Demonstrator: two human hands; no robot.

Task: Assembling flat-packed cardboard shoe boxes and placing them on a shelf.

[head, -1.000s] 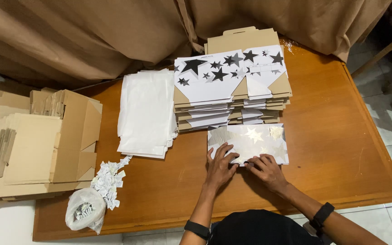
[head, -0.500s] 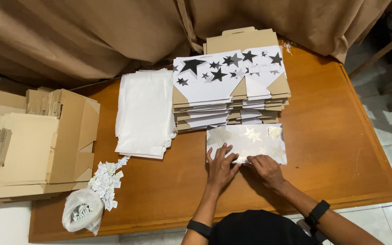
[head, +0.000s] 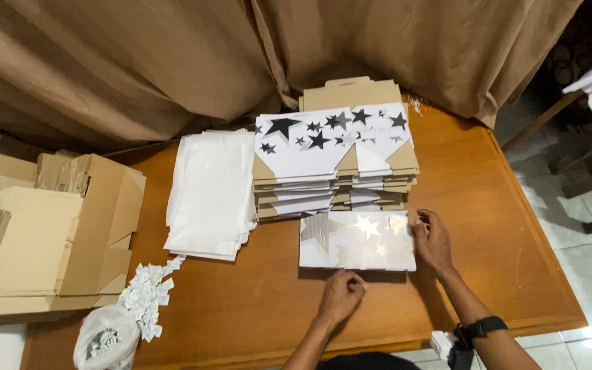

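Note:
A flat white card piece with silver stars (head: 358,241) lies on the wooden table (head: 501,226) in front of me. My left hand (head: 340,296) rests at its near edge, fingers curled on the table. My right hand (head: 433,241) touches its right edge with fingers spread. Neither hand lifts it. Just beyond it stands a stack of flat cardboard blanks with black stars (head: 334,154) on the top sheet.
A pile of white sheets (head: 210,195) lies left of the stack. An open cardboard box (head: 49,240) sits at the far left. Small white paper scraps (head: 146,296) and a plastic bag (head: 105,339) lie near the front left corner. Brown curtain (head: 173,62) hangs behind.
Both hands have come off the top of the silver-star piece. The left hand drew back to its near edge, the right hand moved to its right edge.

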